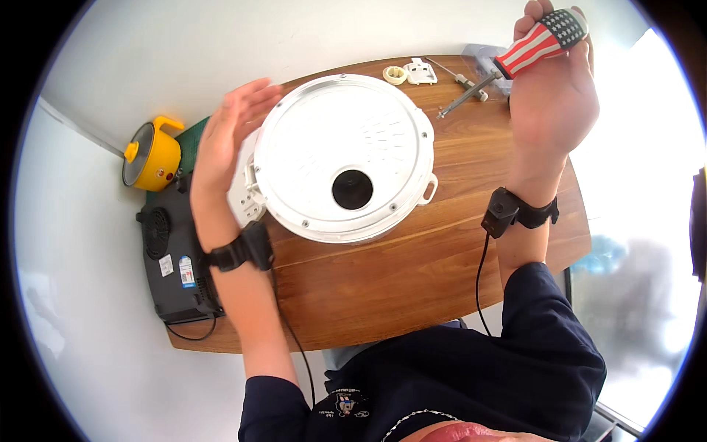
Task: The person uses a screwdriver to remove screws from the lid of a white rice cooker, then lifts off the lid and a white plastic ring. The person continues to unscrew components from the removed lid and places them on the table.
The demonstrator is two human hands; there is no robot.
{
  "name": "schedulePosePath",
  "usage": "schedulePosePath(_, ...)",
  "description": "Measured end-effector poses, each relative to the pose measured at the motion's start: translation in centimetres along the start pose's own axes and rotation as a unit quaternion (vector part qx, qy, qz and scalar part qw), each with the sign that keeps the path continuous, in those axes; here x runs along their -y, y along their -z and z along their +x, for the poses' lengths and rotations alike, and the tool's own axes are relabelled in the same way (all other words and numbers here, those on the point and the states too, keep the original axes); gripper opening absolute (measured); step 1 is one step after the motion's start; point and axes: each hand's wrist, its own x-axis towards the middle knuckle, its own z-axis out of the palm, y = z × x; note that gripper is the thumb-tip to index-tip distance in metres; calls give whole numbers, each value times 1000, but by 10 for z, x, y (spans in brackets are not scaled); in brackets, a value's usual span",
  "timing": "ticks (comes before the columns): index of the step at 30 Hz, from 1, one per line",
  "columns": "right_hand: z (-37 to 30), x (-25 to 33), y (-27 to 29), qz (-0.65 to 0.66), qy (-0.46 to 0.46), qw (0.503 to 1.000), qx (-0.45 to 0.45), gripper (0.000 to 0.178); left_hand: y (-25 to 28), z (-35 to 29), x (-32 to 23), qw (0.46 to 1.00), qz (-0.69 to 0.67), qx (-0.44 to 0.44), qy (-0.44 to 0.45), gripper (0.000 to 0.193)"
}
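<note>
Watching from my remote post, I find the right hand (554, 103) closed around a screwdriver with a bulbous red, white and dark star-patterned handle (534, 53), its metal shaft slanting leftward and down from the grip. A round, white plastic appliance body (324, 136) with a circular dark opening (353, 189) lies on the brown wood-grained table (368, 295), between both hands and well apart from the right grip. The left hand (227, 132), fingers extended, holds nothing that I can see beside its rim (contact there I cannot tell).
</note>
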Motion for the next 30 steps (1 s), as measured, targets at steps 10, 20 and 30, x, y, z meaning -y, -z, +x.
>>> schedulePosePath(10, 6, 17, 25, 84, 11, 996, -5, 33, -88, 12, -137, 915, 393, 32, -80, 20)
schedulePosePath(20, 13, 34, 34, 113, 93, 989, 14, 33, -191, 33, -142, 948, 253, 190, 26, 20)
schedulePosePath(30, 27, 44, 69, 87, 203, 970, -104, 25, -223, 75, -180, 893, 338, 295, 24, 23)
